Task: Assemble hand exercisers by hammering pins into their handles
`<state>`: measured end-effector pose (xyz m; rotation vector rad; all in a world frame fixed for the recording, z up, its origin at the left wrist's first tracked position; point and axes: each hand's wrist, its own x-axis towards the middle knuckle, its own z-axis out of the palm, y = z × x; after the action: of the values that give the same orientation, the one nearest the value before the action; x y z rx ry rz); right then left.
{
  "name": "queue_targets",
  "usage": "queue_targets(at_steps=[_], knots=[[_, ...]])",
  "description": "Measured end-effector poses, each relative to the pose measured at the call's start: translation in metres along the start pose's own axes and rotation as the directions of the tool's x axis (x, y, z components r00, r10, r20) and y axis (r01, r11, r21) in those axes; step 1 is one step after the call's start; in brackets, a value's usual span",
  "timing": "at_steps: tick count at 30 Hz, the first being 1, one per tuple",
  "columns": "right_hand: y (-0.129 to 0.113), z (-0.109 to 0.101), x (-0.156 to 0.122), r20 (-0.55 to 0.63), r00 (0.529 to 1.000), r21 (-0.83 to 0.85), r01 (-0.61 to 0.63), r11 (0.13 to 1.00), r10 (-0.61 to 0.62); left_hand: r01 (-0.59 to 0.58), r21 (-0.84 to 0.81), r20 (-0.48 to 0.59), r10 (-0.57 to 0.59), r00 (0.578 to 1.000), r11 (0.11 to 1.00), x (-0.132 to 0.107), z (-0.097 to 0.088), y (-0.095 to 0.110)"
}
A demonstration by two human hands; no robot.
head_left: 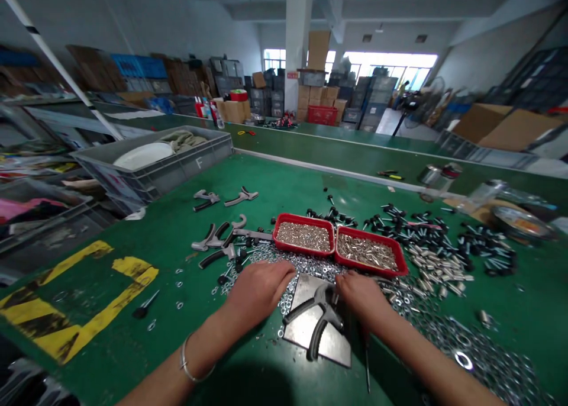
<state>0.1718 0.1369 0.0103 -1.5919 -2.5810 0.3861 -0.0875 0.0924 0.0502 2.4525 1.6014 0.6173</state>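
My left hand (261, 284) is over the near edge of a pile of small metal nuts and washers (306, 266), fingers drawn together; whatever they pinch is hidden. A grey pliers-like clamp (326, 311) with black-ribbed handles lies on a flat metal plate (302, 332) between my hands. My right hand (361, 296) is closed beside the clamp's head, fingertips near or touching it. From beneath that hand a screwdriver (367, 367) sticks out, its thin shaft towards me and its handle hidden. Just beyond are two red trays (334, 253) of small metal pins.
Several more clamps (217, 237) lie at left, before a grey crate (177, 169). Black-headed bolts (408, 225), metal sleeves (437, 270) and loose washers (470, 347) spread over the right side. Yellow-black tape (89, 329) marks the green table at left.
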Motion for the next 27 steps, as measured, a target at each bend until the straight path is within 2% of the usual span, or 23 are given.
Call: queue_targets(at_steps=[1, 3, 5, 7, 9, 10, 11, 12, 13, 14, 15, 17, 18, 20, 22, 24, 27], knots=[[-0.001, -0.006, -0.004, 0.002, 1.0, 0.033, 0.007, 0.999, -0.007, -0.002, -0.035, 0.079, 0.005, 0.997, 0.999, -0.003, 0.001, 0.005], [-0.009, -0.018, -0.018, 0.021, 0.999, 0.221, 0.024, 0.975, -0.029, -0.012, -0.126, 0.2, 0.037, 0.979, 0.992, -0.011, 0.009, 0.017], [-0.024, -0.022, -0.039, 0.044, 0.998, 0.469, 0.025, 0.883, -0.052, -0.016, -0.221, 0.266, 0.076, 0.961, 0.975, -0.02, 0.02, 0.029], [-0.042, -0.014, -0.059, 0.045, 0.999, 0.64, -0.009, 0.768, -0.025, 0.028, -0.332, 0.288, 0.074, 0.955, 0.943, -0.029, 0.031, 0.041], [-0.054, 0.001, -0.075, 0.046, 0.997, 0.76, -0.076, 0.646, 0.063, 0.154, -0.491, 0.328, 0.018, 0.944, 0.857, -0.034, 0.039, 0.051], [-0.055, 0.009, -0.081, 0.067, 0.993, 0.814, -0.113, 0.57, 0.102, 0.231, -0.575, 0.358, -0.013, 0.934, 0.785, -0.034, 0.043, 0.054], [-0.053, 0.016, -0.086, 0.094, 0.987, 0.85, -0.149, 0.505, 0.133, 0.299, -0.644, 0.38, -0.045, 0.924, 0.705, -0.033, 0.046, 0.055], [-0.047, 0.021, -0.091, 0.107, 0.981, 0.862, -0.173, 0.477, 0.163, 0.339, -0.684, 0.381, -0.08, 0.921, 0.646, -0.03, 0.048, 0.055], [-0.037, 0.025, -0.095, 0.087, 0.976, 0.846, -0.18, 0.502, 0.202, 0.341, -0.697, 0.349, -0.117, 0.93, 0.631, -0.025, 0.051, 0.054], [-0.024, 0.026, -0.099, 0.029, 0.969, 0.795, -0.171, 0.582, 0.244, 0.305, -0.681, 0.282, -0.147, 0.948, 0.666, -0.019, 0.054, 0.051], [-0.008, 0.027, -0.103, -0.065, 0.957, 0.696, -0.16, 0.7, 0.284, 0.251, -0.632, 0.199, -0.159, 0.967, 0.733, -0.013, 0.058, 0.048], [0.025, 0.026, -0.113, -0.274, 0.917, 0.371, -0.177, 0.912, 0.289, 0.148, -0.474, 0.082, -0.124, 0.989, 0.868, 0.001, 0.068, 0.041], [0.041, 0.027, -0.118, -0.342, 0.902, 0.198, -0.203, 0.959, 0.262, 0.116, -0.399, 0.065, -0.098, 0.993, 0.91, 0.007, 0.073, 0.039], [0.066, 0.03, -0.126, -0.386, 0.901, -0.052, -0.238, 0.97, 0.2, 0.098, -0.297, 0.085, -0.076, 0.993, 0.95, 0.016, 0.085, 0.037], [0.082, 0.037, -0.13, -0.357, 0.919, -0.138, -0.228, 0.964, 0.167, 0.103, -0.229, 0.117, -0.078, 0.99, 0.968, 0.02, 0.095, 0.039], [0.09, 0.043, -0.131, -0.325, 0.932, -0.119, -0.206, 0.971, 0.157, 0.106, -0.173, 0.14, -0.082, 0.987, 0.979, 0.021, 0.101, 0.041], [0.093, 0.041, -0.128, -0.351, 0.918, 0.027, -0.189, 0.982, 0.186, 0.074, -0.095, 0.165, -0.058, 0.985, 0.993, 0.022, 0.101, 0.044]])
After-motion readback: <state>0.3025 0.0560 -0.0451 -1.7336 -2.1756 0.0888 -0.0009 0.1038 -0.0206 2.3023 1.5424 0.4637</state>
